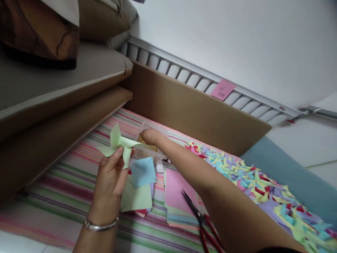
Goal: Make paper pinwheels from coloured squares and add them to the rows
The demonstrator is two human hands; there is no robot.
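Observation:
My left hand (110,175) is closed on a light green folded paper pinwheel (119,144), held up over the striped cloth (65,182). A silver bangle sits on that wrist. My right hand (151,135) reaches forward into a clear plastic box (154,140) that holds thin tan sticks; its fingers are hidden inside the box. Below the pinwheel lie a blue folded paper square (143,171) and a pale green sheet (135,196).
A stack of coloured paper squares (176,196) lies under red-handled scissors (202,221). Several finished coloured pinwheels (263,189) are heaped at right. A brown board (195,109) stands behind, with a pink note (223,89) on a rail. Cushions are at upper left.

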